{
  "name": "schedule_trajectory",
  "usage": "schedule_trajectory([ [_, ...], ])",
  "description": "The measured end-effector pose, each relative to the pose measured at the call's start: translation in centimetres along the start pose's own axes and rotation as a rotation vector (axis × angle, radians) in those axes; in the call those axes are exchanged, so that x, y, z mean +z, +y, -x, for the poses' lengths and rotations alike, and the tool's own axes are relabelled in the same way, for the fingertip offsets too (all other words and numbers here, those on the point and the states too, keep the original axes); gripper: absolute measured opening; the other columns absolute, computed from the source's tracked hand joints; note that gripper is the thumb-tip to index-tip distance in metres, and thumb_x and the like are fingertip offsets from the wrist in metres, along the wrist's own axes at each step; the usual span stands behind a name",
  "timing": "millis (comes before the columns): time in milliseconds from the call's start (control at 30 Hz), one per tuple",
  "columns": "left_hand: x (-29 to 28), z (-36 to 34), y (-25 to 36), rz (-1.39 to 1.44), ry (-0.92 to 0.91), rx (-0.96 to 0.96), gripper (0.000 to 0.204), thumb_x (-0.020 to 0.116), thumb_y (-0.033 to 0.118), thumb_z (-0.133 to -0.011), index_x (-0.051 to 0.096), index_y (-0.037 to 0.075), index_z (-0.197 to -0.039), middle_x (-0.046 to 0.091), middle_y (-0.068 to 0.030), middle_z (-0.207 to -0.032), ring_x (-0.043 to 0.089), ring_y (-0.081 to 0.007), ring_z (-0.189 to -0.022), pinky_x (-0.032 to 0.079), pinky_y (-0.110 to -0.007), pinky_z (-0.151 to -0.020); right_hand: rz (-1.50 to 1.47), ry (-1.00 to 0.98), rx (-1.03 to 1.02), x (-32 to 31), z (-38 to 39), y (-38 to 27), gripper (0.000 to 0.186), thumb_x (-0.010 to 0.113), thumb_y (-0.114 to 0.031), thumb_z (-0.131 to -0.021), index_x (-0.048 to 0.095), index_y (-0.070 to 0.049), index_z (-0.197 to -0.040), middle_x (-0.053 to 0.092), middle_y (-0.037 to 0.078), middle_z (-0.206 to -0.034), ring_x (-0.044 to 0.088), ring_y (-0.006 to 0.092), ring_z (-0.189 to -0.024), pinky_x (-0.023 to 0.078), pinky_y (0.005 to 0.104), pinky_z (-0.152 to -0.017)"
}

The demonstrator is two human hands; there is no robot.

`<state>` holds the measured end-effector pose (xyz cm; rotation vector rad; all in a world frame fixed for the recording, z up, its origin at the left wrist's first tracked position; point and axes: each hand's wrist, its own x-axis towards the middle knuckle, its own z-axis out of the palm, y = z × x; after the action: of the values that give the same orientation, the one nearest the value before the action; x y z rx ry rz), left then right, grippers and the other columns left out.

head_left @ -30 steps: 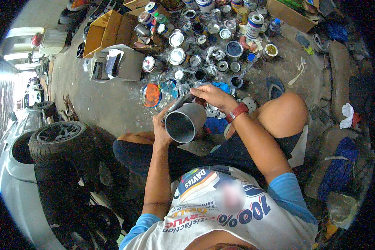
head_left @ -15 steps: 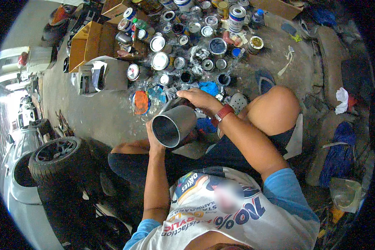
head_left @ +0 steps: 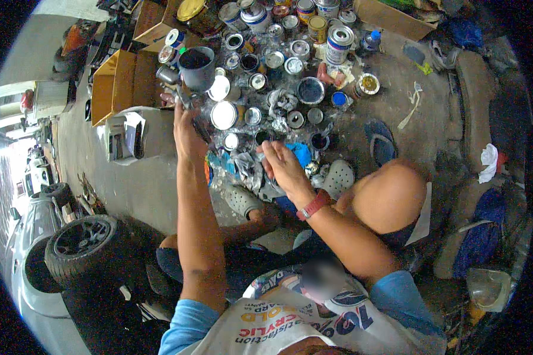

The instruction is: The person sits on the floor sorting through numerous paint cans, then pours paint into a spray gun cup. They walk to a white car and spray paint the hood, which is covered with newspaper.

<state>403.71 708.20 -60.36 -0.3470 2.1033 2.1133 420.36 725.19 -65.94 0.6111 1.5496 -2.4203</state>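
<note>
My left hand [head_left: 186, 121] is stretched forward on the left, its fingers closed round the metal body of what looks like a spray gun. The gun's large grey cup [head_left: 198, 78] stands above the fingers, its mouth up and dark inside. A dark part hangs below the hand, partly hidden. Over the near side of the cans, my right hand [head_left: 285, 170] hovers with bent fingers apart and nothing visible in them. Just beyond its fingertips is a dark-filled can [head_left: 263, 138]. A bright blue cloth [head_left: 299, 154] and grey crumpled rags [head_left: 249, 168] lie beside it.
Many paint cans, some open, crowd the floor ahead, including a tall white-and-blue can [head_left: 339, 46] and a wide dark tub [head_left: 310, 91]. Cardboard boxes [head_left: 114, 83] flank them at left. A loose wheel [head_left: 84, 236] and a car [head_left: 26, 254] stand farther left; a sandal [head_left: 380, 144] lies right.
My left hand has carried the grey cup from near my lap forward and left, turning its mouth upward. My right hand has come off it and sits lower and slightly right.
</note>
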Motion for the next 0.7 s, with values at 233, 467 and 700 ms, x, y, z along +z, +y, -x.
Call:
schedule_trajectory([
  [233,1.1,-15.9,-1.8,-0.586,0.023,0.092,0.072,0.069,0.013,-0.083,0.035,-0.001,-0.145,0.050,-0.0291,-0.137,0.055,-0.0406,-0.120,0.044,-0.043,-0.104,-0.033,-0.032,-0.023,0.6,-0.8,-0.4,0.035,0.055,-0.038,-0.104,0.055,-0.008,-0.087,0.051,-0.003,-0.069,0.047,0.0079,-0.062,0.039,0.0266,-0.057],
  [467,3.1,-21.3,-1.7,-1.136,0.112,0.276,0.097,0.068,0.022,-0.078,0.016,0.004,-0.157,0.033,-0.0417,-0.134,0.035,-0.0570,-0.128,0.036,-0.055,-0.109,-0.015,-0.040,0.056,1.3,-1.0,-0.7,0.034,0.058,-0.038,-0.102,0.063,-0.004,-0.105,0.058,0.000,-0.076,0.052,0.0092,-0.068,0.043,0.0281,-0.061],
  [700,5.5,-19.1,0.9,-1.188,0.258,0.522,0.089,0.073,0.022,-0.073,0.033,0.005,-0.150,0.041,-0.0400,-0.131,0.042,-0.0529,-0.125,0.039,-0.057,-0.105,0.005,-0.035,0.039,1.3,-0.9,-1.3,0.033,0.058,-0.037,-0.102,0.064,-0.004,-0.108,0.060,0.001,-0.077,0.053,0.0104,-0.069,0.045,0.0298,-0.063],
])
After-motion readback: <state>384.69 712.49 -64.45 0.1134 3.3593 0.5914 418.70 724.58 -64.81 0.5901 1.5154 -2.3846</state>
